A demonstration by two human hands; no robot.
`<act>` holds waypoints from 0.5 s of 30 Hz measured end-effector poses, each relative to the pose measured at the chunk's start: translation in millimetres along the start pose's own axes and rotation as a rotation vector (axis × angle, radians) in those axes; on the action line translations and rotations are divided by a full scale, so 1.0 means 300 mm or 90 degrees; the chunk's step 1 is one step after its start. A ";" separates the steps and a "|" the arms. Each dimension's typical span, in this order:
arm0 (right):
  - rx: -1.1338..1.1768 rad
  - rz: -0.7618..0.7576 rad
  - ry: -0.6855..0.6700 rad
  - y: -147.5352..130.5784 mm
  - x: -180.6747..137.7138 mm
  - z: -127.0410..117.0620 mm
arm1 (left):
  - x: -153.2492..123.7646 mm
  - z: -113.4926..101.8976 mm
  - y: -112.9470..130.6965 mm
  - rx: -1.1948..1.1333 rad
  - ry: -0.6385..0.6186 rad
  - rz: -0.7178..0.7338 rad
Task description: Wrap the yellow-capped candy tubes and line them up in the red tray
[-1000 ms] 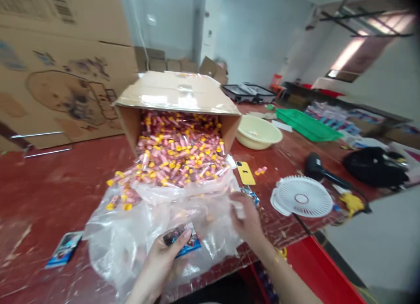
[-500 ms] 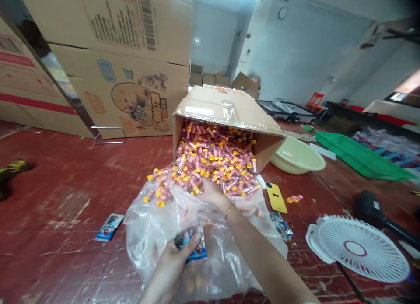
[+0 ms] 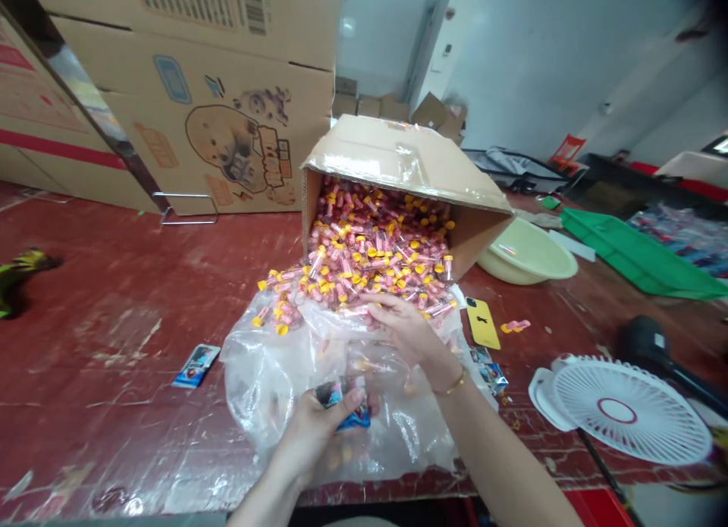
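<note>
My left hand (image 3: 330, 421) is closed round a small blue-and-black foil packet (image 3: 353, 412), thumb on top, above the clear plastic bag (image 3: 250, 371). At the edge of the pile, my right hand (image 3: 403, 326) has a small clear tube of pink filling (image 3: 356, 311) at its fingertips; motion blurs the grip a little. Many more pink tubes with yellow caps (image 3: 372, 243) spill out of a cardboard box (image 3: 398, 152) lying on its side, onto the bag. A similar blue packet (image 3: 196, 365) lies to the left, and more blue packets (image 3: 490, 375) lie right of the bag.
A yellow phone (image 3: 482, 324), a pale green basin (image 3: 526, 254) and a white fan (image 3: 626, 411) stand or lie on the right of the red table (image 3: 114, 284). Further back is a green tray (image 3: 637, 258). Large printed cartons (image 3: 244, 72) rise at the back left.
My right hand has drawn back from the pile, a little right, with a pink tube at its fingertips. My left hand still holds the packet. The camera view has tilted down.
</note>
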State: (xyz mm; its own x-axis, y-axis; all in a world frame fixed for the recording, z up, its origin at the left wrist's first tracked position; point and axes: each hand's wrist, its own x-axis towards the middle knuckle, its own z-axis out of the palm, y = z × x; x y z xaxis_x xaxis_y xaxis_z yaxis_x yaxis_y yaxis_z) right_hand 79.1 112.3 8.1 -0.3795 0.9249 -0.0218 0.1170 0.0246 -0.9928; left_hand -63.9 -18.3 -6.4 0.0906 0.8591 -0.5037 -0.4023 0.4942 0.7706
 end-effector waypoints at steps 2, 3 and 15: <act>0.138 0.017 -0.046 -0.032 -0.073 -0.048 | 0.006 0.015 -0.002 0.004 -0.011 0.000; 0.163 0.013 -0.047 -0.046 -0.102 -0.064 | 0.007 0.024 -0.001 0.005 -0.012 0.001; -0.234 -0.246 -0.112 -0.191 -0.197 -0.087 | -0.010 0.082 0.005 0.062 0.086 0.049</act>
State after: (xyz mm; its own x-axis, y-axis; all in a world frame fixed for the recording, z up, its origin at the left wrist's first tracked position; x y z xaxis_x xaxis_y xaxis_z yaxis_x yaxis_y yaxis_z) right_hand 118.7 66.1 69.3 -0.6024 0.7459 0.2841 0.2390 0.5082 -0.8274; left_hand -42.3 -16.7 5.9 -0.0631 0.8727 -0.4841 -0.3124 0.4434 0.8401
